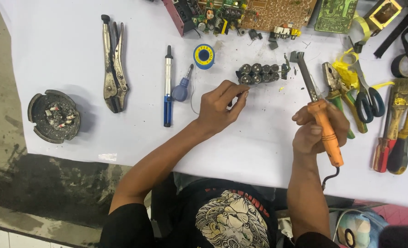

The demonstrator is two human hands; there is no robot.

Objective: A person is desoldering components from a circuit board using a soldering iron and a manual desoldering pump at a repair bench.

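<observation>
Head view looked down on a white-covered worktop strewn with tools. Circuit boards lay along its far edge, locking pliers and an ashtray well off to the left. The right hand had its fingers wrapped around an orange-handled soldering iron, tip pointing away. The left hand pinched thin solder wire, just beside a cluster of black capacitors.
</observation>
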